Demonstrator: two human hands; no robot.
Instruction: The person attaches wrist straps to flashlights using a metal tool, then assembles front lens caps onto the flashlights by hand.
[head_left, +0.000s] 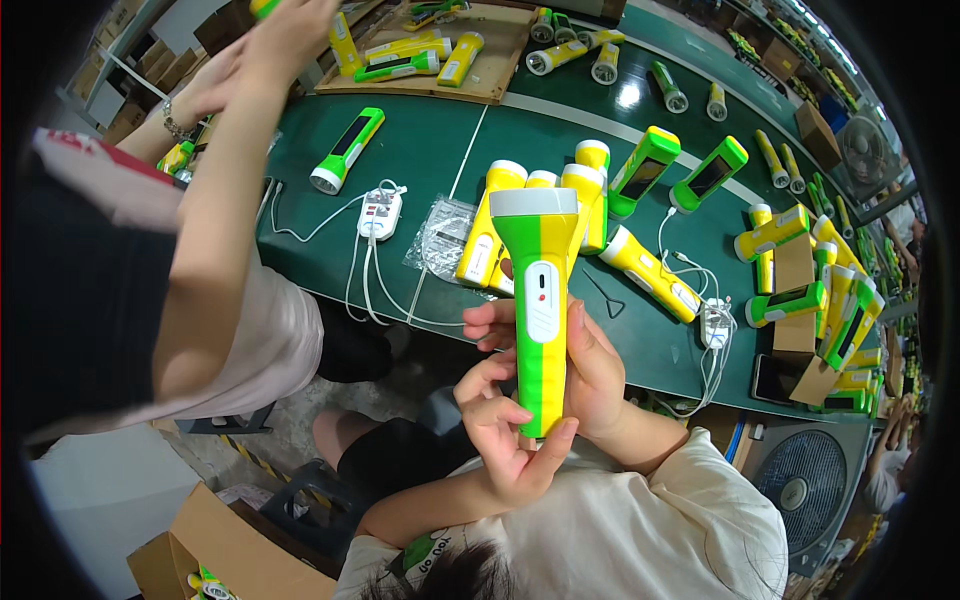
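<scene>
A green and yellow flashlight (pixel 543 375) stands upright in front of me, its white-rimmed head at the top and a white oval panel with a red button toward me. My right hand (pixel 598 372) is closed round the handle from behind, with the thumb along the right side. Around the tail end, the fingers and thumb of my left hand (pixel 505 430) are closed. Just behind, yellow flashlights (pixel 482 240) stand bunched on the green table (pixel 420 130), partly hidden by the held one. Another yellow flashlight (pixel 650 272) lies to the right, near a small dark hooked tool (pixel 603 292).
A co-worker's arms (pixel 225 210) reach over the table at left. White power strips (pixel 378 212) with cables lie near the edge. A cardboard tray (pixel 490 85) and a carton (pixel 795 265) hold flashlights. A fan (pixel 800 490) stands at lower right.
</scene>
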